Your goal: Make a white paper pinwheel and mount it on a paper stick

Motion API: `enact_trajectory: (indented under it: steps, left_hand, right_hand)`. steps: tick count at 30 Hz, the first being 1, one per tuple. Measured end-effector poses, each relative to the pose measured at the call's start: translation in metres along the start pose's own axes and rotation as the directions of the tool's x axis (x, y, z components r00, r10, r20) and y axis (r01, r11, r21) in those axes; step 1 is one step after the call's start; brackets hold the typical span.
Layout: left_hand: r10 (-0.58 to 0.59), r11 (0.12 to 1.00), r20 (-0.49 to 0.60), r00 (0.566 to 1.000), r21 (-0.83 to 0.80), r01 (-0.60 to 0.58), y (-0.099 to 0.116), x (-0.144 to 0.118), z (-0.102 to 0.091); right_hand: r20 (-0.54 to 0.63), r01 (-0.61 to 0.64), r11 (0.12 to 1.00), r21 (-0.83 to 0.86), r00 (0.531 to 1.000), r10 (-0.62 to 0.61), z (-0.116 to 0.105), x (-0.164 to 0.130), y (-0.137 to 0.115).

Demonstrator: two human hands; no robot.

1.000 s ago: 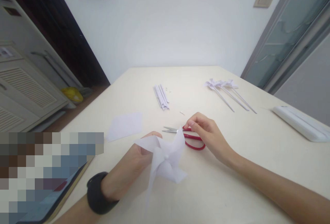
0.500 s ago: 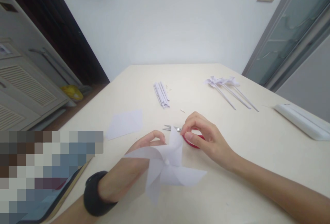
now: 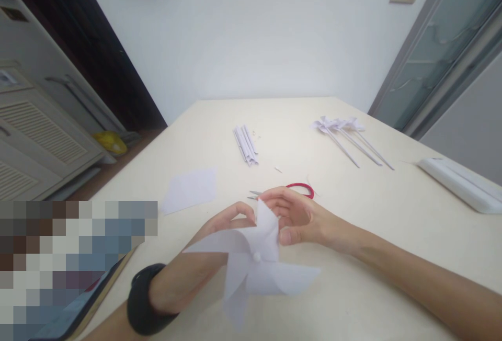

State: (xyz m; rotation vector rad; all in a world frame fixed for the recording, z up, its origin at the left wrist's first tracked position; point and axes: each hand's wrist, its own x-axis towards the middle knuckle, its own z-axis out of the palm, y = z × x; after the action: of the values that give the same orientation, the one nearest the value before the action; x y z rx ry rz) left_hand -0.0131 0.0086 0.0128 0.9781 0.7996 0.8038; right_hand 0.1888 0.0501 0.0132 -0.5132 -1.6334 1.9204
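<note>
A white paper pinwheel (image 3: 251,262) with a small white pin at its middle is held above the table near me. My left hand (image 3: 204,257), with a black band on the wrist, grips it from behind. My right hand (image 3: 294,218) touches the pinwheel's upper right blade with thumb and fingers. Red-handled scissors (image 3: 300,189) lie on the cream table (image 3: 392,226) just beyond my right hand, partly hidden by it.
A flat white paper sheet (image 3: 190,190) lies to the left. Rolled paper sticks (image 3: 246,145) lie further back. Finished pinwheels on sticks (image 3: 345,134) lie at the back right. A white flat device (image 3: 458,184) sits by the right edge. A blurred patch covers the lower left.
My right hand has left the scissors and come to the pinwheel. The pinwheel has turned and spread its blades wider. The scissors now lie free on the table.
</note>
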Motion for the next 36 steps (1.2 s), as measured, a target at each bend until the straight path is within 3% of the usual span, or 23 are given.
enact_trajectory:
  steps: [2,4,7,10,15,20,24,28,30,31,36]
  left_hand:
    - [0.005,1.0,0.019,1.0,-0.004,-0.004,0.0,0.0,0.0]
    - [0.032,0.999,0.018,0.999,0.003,-0.032,0.002,0.0,0.002]
    - [0.045,0.998,-0.023,0.999,0.048,-0.044,0.005,0.001,0.008]
    - [0.097,0.991,-0.101,0.99,0.101,-0.087,0.007,0.002,0.012]
    - [0.111,0.985,-0.148,0.983,0.15,-0.089,0.006,0.003,0.007]
    - [0.103,0.994,-0.125,0.987,0.041,-0.099,0.006,0.005,0.008]
    - [0.091,0.996,-0.087,0.992,-0.004,-0.091,0.006,0.007,0.01]
    - [0.122,0.991,-0.073,0.99,-0.042,-0.125,0.002,0.006,0.008]
    - [0.116,0.992,-0.072,0.991,-0.049,-0.12,0.002,0.005,0.007]
    - [0.107,0.993,-0.078,0.991,-0.047,-0.111,0.002,0.004,0.007]
    - [0.094,0.995,-0.106,0.99,-0.035,-0.098,0.005,0.002,0.009]
  right_hand:
    - [-0.013,0.011,1.0,0.024,1.0,-0.011,-0.001,0.0,0.001]
    - [-0.076,0.028,0.998,-0.06,0.997,-0.032,-0.002,0.0,0.0]
    - [-0.209,0.049,0.945,-0.323,0.97,-0.122,0.0,-0.003,-0.004]
    - [-0.248,0.096,0.805,-0.585,0.924,-0.29,0.004,-0.006,-0.009]
    - [-0.152,0.114,0.484,-0.868,0.866,-0.477,0.015,-0.01,-0.013]
    - [0.024,0.118,0.108,-0.987,0.777,-0.629,0.026,-0.013,-0.006]
    - [0.14,0.143,-0.05,-0.988,0.741,-0.656,0.029,-0.014,0.002]
    - [0.258,0.186,-0.18,-0.966,0.642,-0.722,0.03,-0.016,0.005]
    - [0.285,0.18,-0.221,-0.959,0.586,-0.759,0.03,-0.017,0.005]
    - [0.268,0.157,-0.218,-0.963,0.582,-0.768,0.03,-0.017,0.005]
    - [0.037,-0.044,-0.093,-0.995,0.691,-0.722,0.03,-0.017,0.007]
